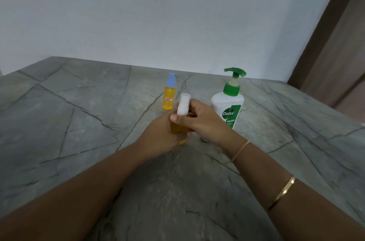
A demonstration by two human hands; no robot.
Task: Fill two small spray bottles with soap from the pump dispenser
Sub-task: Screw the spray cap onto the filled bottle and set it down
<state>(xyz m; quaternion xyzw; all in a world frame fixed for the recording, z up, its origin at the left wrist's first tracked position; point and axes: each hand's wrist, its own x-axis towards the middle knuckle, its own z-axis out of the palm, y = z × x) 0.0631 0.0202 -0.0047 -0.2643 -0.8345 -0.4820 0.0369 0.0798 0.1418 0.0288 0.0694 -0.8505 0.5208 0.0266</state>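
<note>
A pale blue-white painted wall (pixel 158 13) fills the upper half of the frame, and a grey, dark-veined stone counter (pixel 79 142) fills the lower half. A brown wooden door frame (pixel 325 33) runs down the right edge. Right of centre on the counter stands a white plastic pump dispenser with a green pump head and green label (pixel 230 106). In front of it, at centre frame, the left hand (pixel 160 138) grips the amber body of a small white-capped spray bottle (pixel 182 106), its fingers curled round it. The right hand (pixel 201 122) pinches the white top with thumb and fingers (pixel 177 119). Behind them, left of the dispenser, a small amber spray bottle with a blue cap and a white sticker (pixel 168 96) stands upright. The right forearm wears a gold bangle (pixel 284 191).
</note>
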